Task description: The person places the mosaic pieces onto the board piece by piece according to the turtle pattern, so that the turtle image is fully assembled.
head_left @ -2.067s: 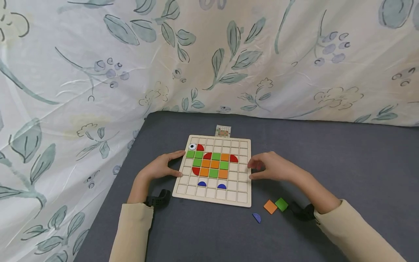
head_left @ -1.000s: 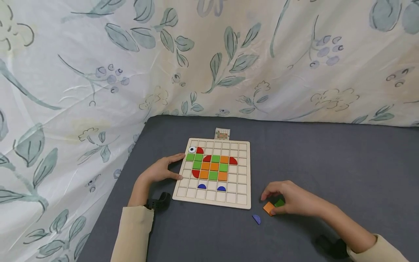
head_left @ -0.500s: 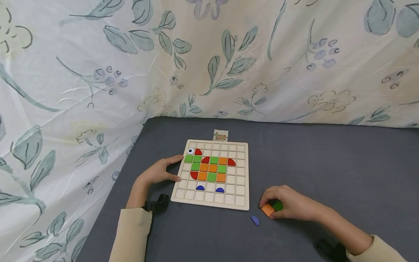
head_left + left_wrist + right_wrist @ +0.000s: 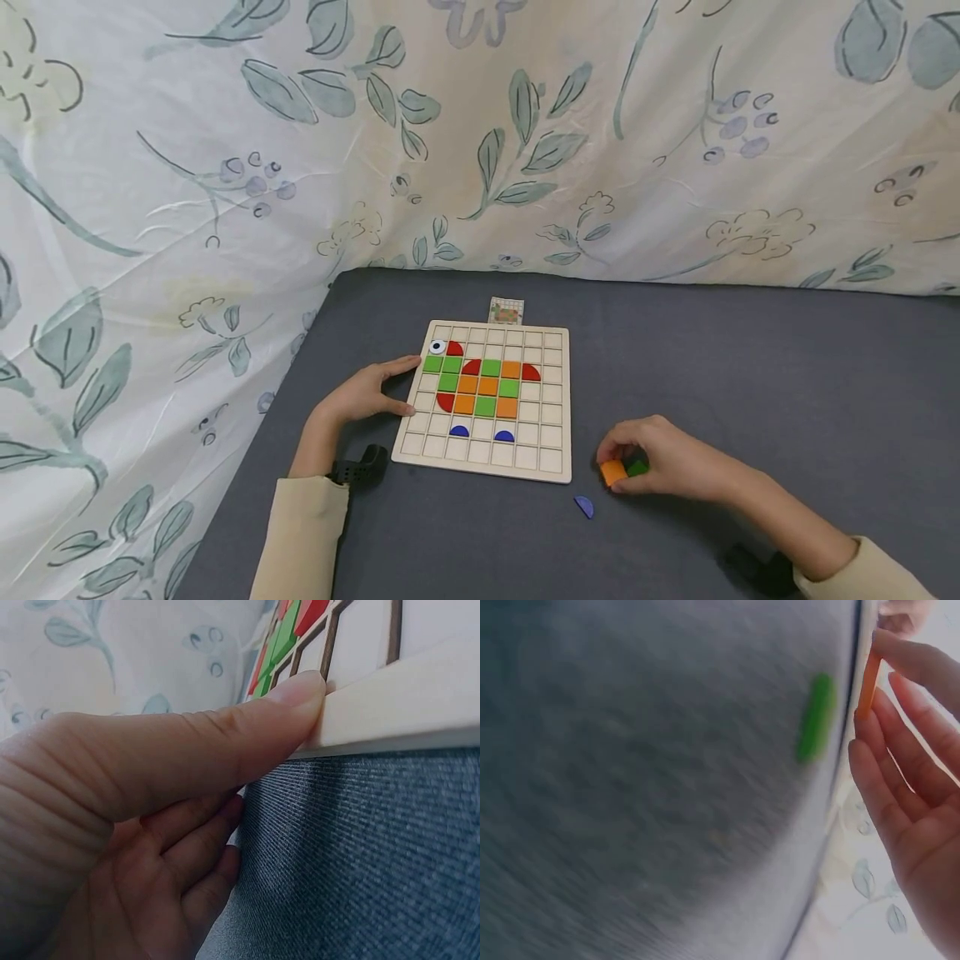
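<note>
In the head view my right hand [image 4: 675, 462] pinches an orange square tile [image 4: 612, 473] between thumb and finger. The right wrist view shows that orange tile [image 4: 868, 684] edge-on, raised off the cloth, with a green square tile [image 4: 817, 718] lying below. My left hand [image 4: 363, 393] touches the left edge of a wooden grid board [image 4: 543, 450], thumb and forefinger spread along it. Up close, the left thumb [image 4: 225, 739] presses the board's rim [image 4: 397, 712]. Red, green, orange and blue pieces plus an eye disc [image 4: 437, 347] sit in the board's squares.
A blue half-round tile [image 4: 584, 507] lies on the dark cloth [image 4: 750, 375] between the board and my right hand. Behind the board is a small patterned card [image 4: 506, 311]. A floral curtain [image 4: 480, 125] hangs along the back and left.
My right hand has moved from the board's right edge down to the loose tiles and has taken hold of the orange one, lifting it slightly. My left hand stays at the board.
</note>
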A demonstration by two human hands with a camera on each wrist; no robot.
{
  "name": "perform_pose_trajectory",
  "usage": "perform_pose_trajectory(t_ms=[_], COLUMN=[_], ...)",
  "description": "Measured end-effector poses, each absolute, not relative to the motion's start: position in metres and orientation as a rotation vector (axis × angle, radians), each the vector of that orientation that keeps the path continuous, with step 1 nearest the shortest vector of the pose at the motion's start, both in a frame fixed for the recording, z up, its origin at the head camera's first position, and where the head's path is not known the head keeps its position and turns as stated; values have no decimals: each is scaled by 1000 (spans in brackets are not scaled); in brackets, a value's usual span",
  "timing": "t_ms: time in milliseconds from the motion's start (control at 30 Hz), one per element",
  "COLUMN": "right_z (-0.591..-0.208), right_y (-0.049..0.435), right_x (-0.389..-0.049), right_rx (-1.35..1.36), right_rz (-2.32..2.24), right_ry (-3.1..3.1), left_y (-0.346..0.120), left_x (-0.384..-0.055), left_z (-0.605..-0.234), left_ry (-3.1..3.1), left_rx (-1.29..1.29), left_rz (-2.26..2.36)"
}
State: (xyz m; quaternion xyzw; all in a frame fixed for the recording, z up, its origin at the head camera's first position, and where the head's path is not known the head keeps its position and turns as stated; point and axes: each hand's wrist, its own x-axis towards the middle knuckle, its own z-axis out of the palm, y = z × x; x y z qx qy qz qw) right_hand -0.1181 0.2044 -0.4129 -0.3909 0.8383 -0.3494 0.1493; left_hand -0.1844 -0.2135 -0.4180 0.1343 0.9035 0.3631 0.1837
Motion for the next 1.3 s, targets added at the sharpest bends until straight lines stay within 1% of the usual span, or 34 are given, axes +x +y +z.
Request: perform_pose_trajectory(t_ms=[300,600,967,1300], right_z=[-394,-394,-385,-392], right_y=[206,202,160,128], right_x=[-127,-138,-164,-186], right_rx=[-1142,-1150,-1051,-1116], right_rz=[-985,-968,-920,-894], right_ry=[2501,2548,2624,2715], left_y=[-214,-215,-214,-214], left_x=[-186,-187,-186,-187], left_z=[-419,-420,-420,-420], left_ry=[2551,2560,2556,2559], left_rx=[388,384,403,384], left_rz=[1015,997,999,1005])
